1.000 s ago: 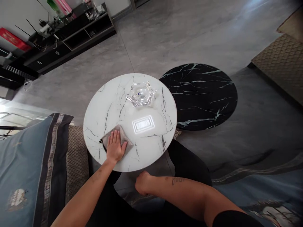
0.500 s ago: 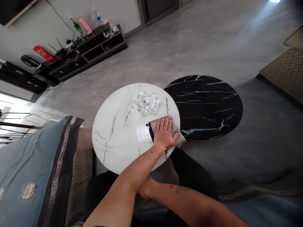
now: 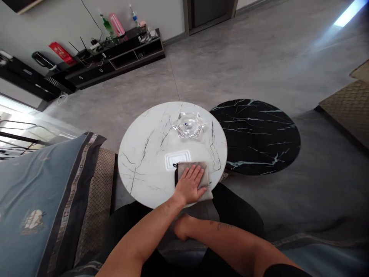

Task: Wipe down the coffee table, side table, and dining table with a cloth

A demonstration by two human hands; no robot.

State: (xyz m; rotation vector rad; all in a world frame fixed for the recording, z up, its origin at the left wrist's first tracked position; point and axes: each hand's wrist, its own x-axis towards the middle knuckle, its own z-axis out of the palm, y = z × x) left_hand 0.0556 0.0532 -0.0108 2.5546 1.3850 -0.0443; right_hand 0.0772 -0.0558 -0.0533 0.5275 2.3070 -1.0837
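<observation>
Blue fabric cover (image 3: 54,188): located at far left, lying over a patterned seat (image 3: 95,184) beside the left edge of the white table. Low black cabinet (image 3: 92,75): positioned against the wall beyond, carrying a red packet (image 3: 62,53) and a green bottle (image 3: 106,25). Round white table (image 3: 141,165): dark-veined, glossy top, with a rectangular light reflection near its centre. Right hand (image 3: 182,227): held below the table's near edge, clear of the top; its fingers are turned away from view, so whether they are curled or straight cannot be told. Clear glass dish (image 3: 188,131): star-shaped rim, resting upright toward the table's far edge. Left hand (image 3: 188,187): palm down on the cloth, four fingers extended and slightly spread, thumb set apart. Grey cloth (image 3: 184,169): lies flat beneath that hand, right of centre by the near edge; black border and loop face left, and its near right corner reaches the rim. Round black table (image 3: 256,138): pale-veined, adjacent at right; the white table's right edge overlaps its left edge in this view.
</observation>
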